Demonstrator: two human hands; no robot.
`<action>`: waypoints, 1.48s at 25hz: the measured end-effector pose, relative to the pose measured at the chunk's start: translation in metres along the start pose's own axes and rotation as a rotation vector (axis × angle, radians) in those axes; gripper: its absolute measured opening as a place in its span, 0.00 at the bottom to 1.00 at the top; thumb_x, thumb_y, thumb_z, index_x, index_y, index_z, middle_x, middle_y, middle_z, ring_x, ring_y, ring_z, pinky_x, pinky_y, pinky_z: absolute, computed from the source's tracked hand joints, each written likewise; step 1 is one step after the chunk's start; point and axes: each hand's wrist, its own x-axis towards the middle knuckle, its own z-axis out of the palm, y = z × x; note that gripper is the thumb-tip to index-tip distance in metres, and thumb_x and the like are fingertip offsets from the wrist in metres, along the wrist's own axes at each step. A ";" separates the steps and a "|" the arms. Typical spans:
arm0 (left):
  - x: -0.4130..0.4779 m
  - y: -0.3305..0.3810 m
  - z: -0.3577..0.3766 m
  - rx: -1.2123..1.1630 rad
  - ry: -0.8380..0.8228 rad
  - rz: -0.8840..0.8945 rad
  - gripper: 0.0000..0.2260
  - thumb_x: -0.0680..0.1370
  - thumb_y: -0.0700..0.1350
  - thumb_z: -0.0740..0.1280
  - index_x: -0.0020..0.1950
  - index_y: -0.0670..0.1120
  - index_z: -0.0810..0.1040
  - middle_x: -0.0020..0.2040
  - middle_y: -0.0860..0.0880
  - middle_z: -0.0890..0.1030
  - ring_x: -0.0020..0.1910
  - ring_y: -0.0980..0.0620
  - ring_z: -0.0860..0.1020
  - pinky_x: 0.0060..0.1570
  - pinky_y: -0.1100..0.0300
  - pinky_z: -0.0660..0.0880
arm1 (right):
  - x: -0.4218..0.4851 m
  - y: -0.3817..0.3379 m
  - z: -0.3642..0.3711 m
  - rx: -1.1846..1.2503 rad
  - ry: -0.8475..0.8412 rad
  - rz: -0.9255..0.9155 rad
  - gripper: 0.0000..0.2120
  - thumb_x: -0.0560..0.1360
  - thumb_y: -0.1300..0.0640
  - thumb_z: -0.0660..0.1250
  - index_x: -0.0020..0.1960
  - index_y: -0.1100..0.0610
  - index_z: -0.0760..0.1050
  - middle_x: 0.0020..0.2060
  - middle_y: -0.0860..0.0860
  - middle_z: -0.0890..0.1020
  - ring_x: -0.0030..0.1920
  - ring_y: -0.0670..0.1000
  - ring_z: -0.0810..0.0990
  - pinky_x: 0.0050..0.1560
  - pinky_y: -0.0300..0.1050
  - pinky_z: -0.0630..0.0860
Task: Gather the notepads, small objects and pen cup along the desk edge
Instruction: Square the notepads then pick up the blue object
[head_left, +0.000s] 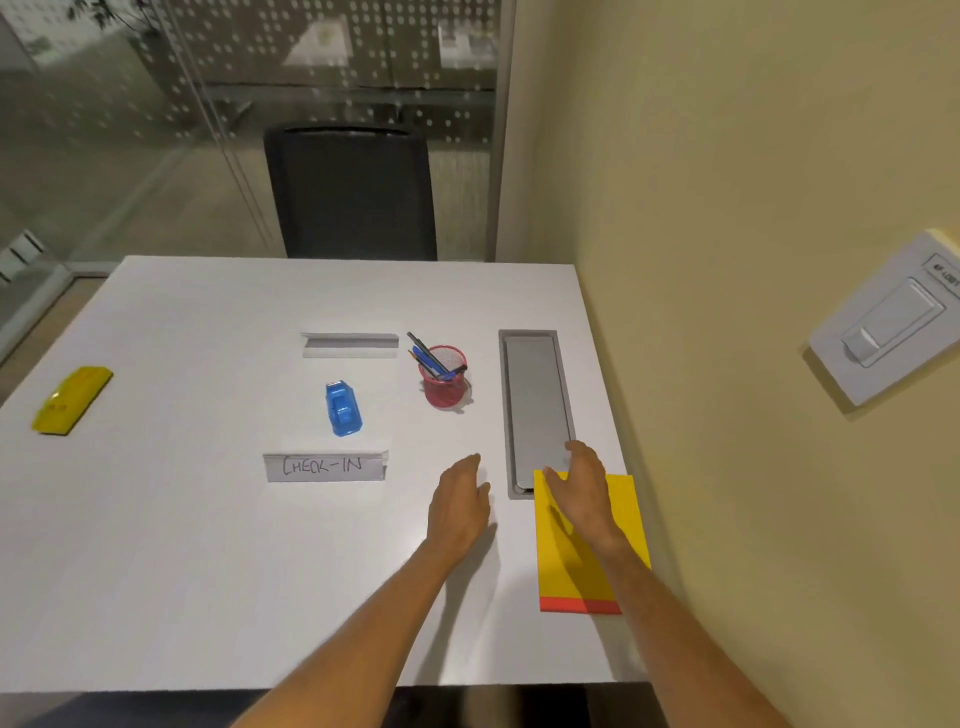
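A yellow notepad (621, 525) with a red bottom strip lies at the desk's right edge. My right hand (582, 488) hovers over its top end with fingers apart, holding nothing. My left hand (460, 501) rests open on the bare desk just left of it. A red mesh pen cup (445, 382) with several pens stands farther back. A blue tape dispenser (343, 410) sits mid-desk. A yellow flat object (70, 400) lies at the far left edge.
A folded paper sign reading "CHECK-IN" (324, 466) stands near the centre, another folded sign (350, 345) behind it. A grey cable hatch (535, 410) is set into the white desk (182, 545). A black chair (353, 192) faces the far side; the yellow wall (753, 260) is at right.
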 end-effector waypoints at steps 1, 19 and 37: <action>0.002 -0.007 -0.013 0.041 0.025 0.016 0.22 0.84 0.44 0.59 0.78 0.44 0.62 0.78 0.45 0.66 0.77 0.46 0.64 0.75 0.54 0.60 | 0.002 -0.015 0.007 0.006 -0.010 -0.025 0.25 0.76 0.57 0.68 0.71 0.60 0.65 0.68 0.58 0.71 0.69 0.57 0.69 0.67 0.49 0.68; 0.042 -0.271 -0.191 0.549 0.141 -0.003 0.44 0.77 0.71 0.40 0.77 0.38 0.63 0.78 0.40 0.65 0.77 0.42 0.65 0.77 0.49 0.52 | 0.020 -0.216 0.196 -0.118 -0.215 -0.234 0.29 0.77 0.52 0.66 0.72 0.63 0.62 0.70 0.58 0.69 0.70 0.58 0.66 0.69 0.52 0.67; 0.050 -0.375 -0.175 0.547 0.134 0.078 0.43 0.77 0.72 0.50 0.81 0.45 0.42 0.83 0.50 0.42 0.82 0.51 0.43 0.80 0.46 0.50 | 0.078 -0.239 0.329 -0.236 -0.127 -0.175 0.25 0.72 0.48 0.71 0.58 0.65 0.69 0.53 0.60 0.74 0.55 0.60 0.73 0.51 0.51 0.73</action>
